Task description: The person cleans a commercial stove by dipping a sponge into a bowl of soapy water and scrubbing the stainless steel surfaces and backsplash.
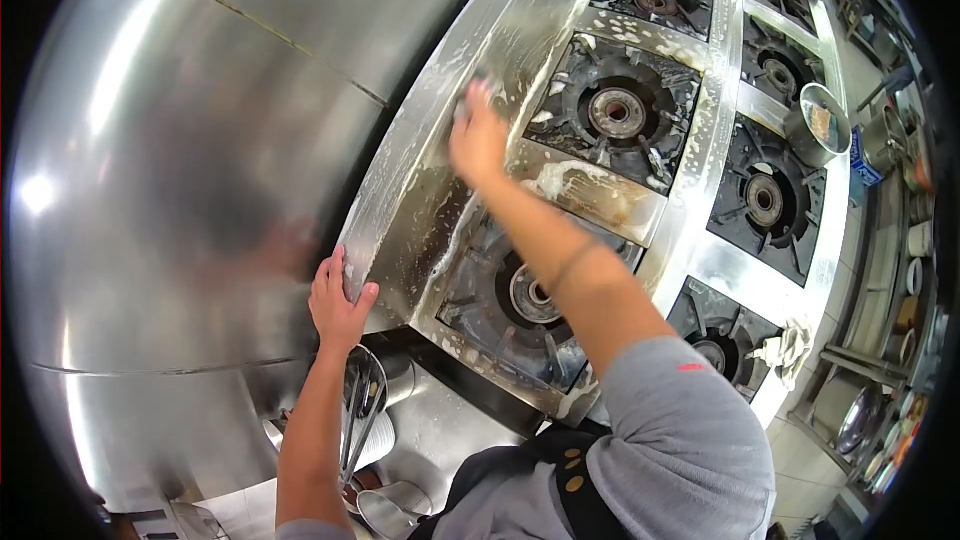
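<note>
My right hand [479, 138] presses against the soapy steel back panel [425, 195] of a gas stove. Motion blurs its fingers, which seem closed over a small dark thing, perhaps a scrubbing pad, too unclear to name. With thumb and fingers on either side, my left hand [340, 302] grips the near end of the stove's back ledge [395, 180]. Foam streaks the panel and the burner surrounds. Below my right forearm sits the nearest burner [535, 295], partly hidden by the arm. Farther along is another wet burner [617, 112] with suds around it.
A steel wall [190, 140] rises at the left. On the right-hand burner row stand a metal pot [818, 127] and a crumpled cloth [787, 350]. Metal containers [395, 505] and utensils [362, 405] are below my left arm. Crowded shelves [905, 360] line the far right.
</note>
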Demonstrator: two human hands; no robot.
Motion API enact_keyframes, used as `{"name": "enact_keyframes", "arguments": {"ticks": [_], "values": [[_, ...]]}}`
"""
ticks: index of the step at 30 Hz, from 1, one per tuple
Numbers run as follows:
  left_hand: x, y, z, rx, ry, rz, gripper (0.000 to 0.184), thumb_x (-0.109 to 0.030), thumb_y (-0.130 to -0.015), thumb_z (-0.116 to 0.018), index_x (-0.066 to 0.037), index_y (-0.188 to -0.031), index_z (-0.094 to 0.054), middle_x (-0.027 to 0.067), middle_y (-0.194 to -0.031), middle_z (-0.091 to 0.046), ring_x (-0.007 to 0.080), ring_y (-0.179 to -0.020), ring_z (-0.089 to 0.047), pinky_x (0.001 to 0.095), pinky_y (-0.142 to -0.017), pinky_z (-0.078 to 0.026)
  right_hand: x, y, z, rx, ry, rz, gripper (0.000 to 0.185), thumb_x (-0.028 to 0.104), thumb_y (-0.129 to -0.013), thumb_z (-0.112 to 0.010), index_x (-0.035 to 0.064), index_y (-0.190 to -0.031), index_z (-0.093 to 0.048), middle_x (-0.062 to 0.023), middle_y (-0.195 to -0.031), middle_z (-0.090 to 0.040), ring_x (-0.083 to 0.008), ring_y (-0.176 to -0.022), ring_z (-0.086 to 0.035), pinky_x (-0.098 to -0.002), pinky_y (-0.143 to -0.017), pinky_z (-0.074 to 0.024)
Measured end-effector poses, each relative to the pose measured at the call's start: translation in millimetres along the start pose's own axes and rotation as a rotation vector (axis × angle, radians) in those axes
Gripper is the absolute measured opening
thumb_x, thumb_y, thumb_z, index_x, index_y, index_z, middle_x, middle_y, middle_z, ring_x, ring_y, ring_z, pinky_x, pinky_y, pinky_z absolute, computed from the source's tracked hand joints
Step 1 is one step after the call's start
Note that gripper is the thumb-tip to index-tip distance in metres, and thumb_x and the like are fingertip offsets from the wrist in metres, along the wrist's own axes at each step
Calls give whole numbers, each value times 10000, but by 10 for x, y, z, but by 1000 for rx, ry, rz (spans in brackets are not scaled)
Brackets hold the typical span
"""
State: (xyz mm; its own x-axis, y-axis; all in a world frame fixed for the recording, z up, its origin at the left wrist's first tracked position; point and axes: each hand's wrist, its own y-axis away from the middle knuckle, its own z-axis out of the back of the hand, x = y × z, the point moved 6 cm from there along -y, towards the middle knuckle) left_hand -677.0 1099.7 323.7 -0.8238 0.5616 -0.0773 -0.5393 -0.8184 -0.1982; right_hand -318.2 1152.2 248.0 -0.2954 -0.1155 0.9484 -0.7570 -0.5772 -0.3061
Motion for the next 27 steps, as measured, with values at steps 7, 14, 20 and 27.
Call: {"name": "enact_keyframes", "arguments": {"ticks": [7, 14, 20, 27], "values": [[-1, -18, -6, 13, 0, 15, 888, -578, -861, -696, -105, -1556, -409, 164, -1409, -524, 373, -1257, -524, 480, -1035, -413, 32, 148, -66, -122, -103, 106, 503, 141, -981, -582, -1, -1459, -518, -285, -1537, -417, -405, -1438, -425, -412, -1193, -361], [-30, -21, 7, 1, 3, -3, 904, -580, -857, -700, -104, -1562, -396, 168, -1405, -527, 374, -1253, -526, 481, -1037, -412, -103, -269, -49, -48, -83, -23, 580, 134, -962, -552, -57, -1497, -437, -304, -1562, -385, -421, -1470, -373, -469, -1231, -283], [-12, -31, -5, 5, 14, -17, 914, -568, -852, -711, -103, -1569, -387, 174, -1404, -529, 383, -1256, -524, 492, -1044, -409, -92, 39, -90, -14, 26, 156, 570, 159, -999, -503, -5, -1537, -414, -262, -1614, -340, -382, -1534, -282, -553, -1242, -203], [-59, -33, 4, 20, 26, 5, 910, -578, -858, -699, -109, -1573, -385, 178, -1415, -522, 389, -1258, -522, 500, -1060, -395, -190, -446, 74, 86, 35, -6, 538, 240, -1039, -452, -18, -1511, -445, -229, -1590, -404, -341, -1513, -342, -533, -1239, -224]]}}
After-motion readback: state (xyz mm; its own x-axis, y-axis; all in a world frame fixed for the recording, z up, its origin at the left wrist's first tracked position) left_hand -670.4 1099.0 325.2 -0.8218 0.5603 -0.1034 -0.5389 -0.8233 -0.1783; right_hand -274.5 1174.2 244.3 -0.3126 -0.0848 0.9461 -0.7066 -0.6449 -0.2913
